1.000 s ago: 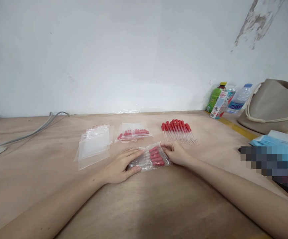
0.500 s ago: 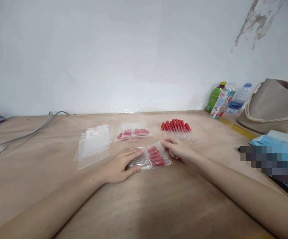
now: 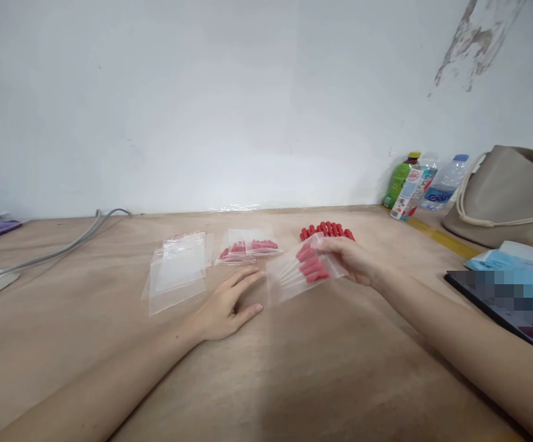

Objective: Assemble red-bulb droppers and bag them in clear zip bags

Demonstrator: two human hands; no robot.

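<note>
My right hand pinches the upper right corner of a clear zip bag and holds it tilted above the table. Inside the bag lie several droppers with red bulbs, their thin pale stems pointing left. My left hand rests on the table with its fingers apart, just left of the bag and holding nothing. Behind the held bag is a row of loose red-bulbed droppers, its lower part hidden. Filled bags lie at the back middle. To their left is a stack of flat clear bags.
At the back right stand bottles and a carton beside a grey handbag. A blue packet and a dark flat object lie at the right. A grey cable crosses the left side.
My right hand has lifted the filled bag off the table and moved it slightly right and up. The left hand no longer touches the bag and stays about where it was.
</note>
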